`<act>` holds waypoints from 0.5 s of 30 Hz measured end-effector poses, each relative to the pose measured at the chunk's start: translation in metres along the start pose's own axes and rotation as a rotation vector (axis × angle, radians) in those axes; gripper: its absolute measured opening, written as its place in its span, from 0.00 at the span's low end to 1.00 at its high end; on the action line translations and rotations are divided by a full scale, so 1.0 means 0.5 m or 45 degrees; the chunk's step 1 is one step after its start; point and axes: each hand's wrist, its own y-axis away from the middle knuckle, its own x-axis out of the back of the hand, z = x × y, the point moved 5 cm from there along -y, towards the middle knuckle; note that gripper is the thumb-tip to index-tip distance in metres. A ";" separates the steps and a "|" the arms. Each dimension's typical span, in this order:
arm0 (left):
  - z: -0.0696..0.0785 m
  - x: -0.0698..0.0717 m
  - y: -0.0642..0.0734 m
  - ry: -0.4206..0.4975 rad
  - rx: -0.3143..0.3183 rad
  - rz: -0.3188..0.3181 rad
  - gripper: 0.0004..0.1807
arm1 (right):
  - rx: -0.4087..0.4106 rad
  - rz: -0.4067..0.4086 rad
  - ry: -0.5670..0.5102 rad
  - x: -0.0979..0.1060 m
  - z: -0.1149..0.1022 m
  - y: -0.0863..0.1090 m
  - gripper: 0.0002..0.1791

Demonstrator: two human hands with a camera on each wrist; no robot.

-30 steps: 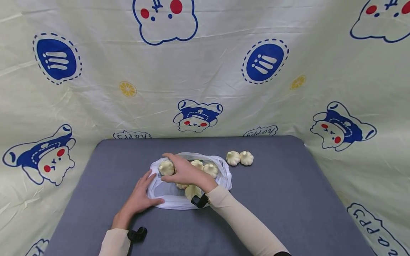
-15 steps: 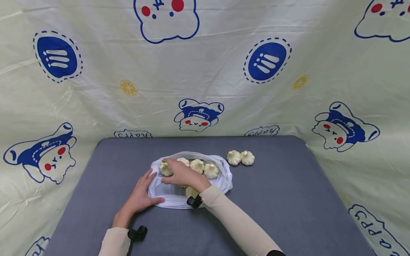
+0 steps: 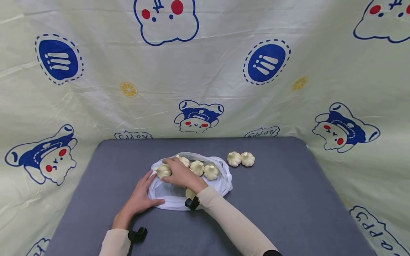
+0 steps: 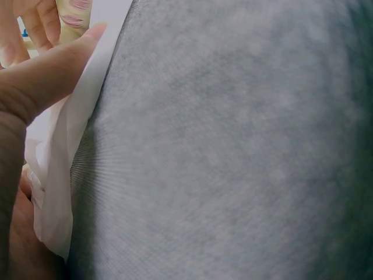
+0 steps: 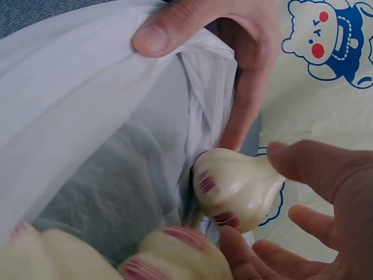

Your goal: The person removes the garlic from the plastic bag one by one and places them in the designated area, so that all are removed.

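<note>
White plastic bag [image 3: 174,203] lies on the grey table [image 3: 288,199], its mouth facing up, rim rolled or folded back into a loose ring; probably arranged so to give a hand room to get in

Left hand [image 3: 139,195] at the bag's left end, thumb and fingers set wide apart; thumb over the near rim, fingers along the outside, plastic between them; looks like a steadying hold, since such thin film would likely slump or slide unsupported

Right hand [image 3: 182,172] reaches across the bag, thumb and fingers narrowed on a garlic bulb [image 3: 163,171]; the right wrist view shows the thumb at its neck and a fingertip under its body, a light pinch, perhaps because the round sides give little to grasp

That bulb sits at the bag's left end, inside the rim, tipped on its side with neck towards the left hand; whether its underside touches the bag, cannot tell

More bulbs in the bag: a row of three [image 3: 196,167] along the far side, another [image 3: 190,193] partly behind the right wrist; anything else under the forearm is hidden

Two loose bulbs [image 3: 234,159] on the table, touching, just beyond the bag's right end, outside it

Behind, a pale printed cloth [image 3: 208,81]
</note>
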 end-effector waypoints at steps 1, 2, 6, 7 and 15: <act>0.000 -0.001 0.000 0.005 0.002 -0.001 0.59 | -0.002 0.006 -0.008 -0.001 0.000 -0.001 0.35; 0.000 -0.002 0.000 0.010 0.005 -0.001 0.59 | -0.002 0.008 -0.013 -0.003 0.000 -0.002 0.35; -0.004 -0.007 -0.002 0.023 0.025 -0.008 0.59 | -0.001 0.008 -0.006 -0.010 -0.001 -0.008 0.34; -0.004 -0.008 -0.003 0.026 0.028 -0.012 0.59 | 0.000 0.011 0.005 -0.012 -0.001 -0.010 0.33; -0.009 -0.003 -0.009 0.020 0.019 -0.016 0.60 | -0.009 0.062 0.083 -0.023 0.001 -0.025 0.24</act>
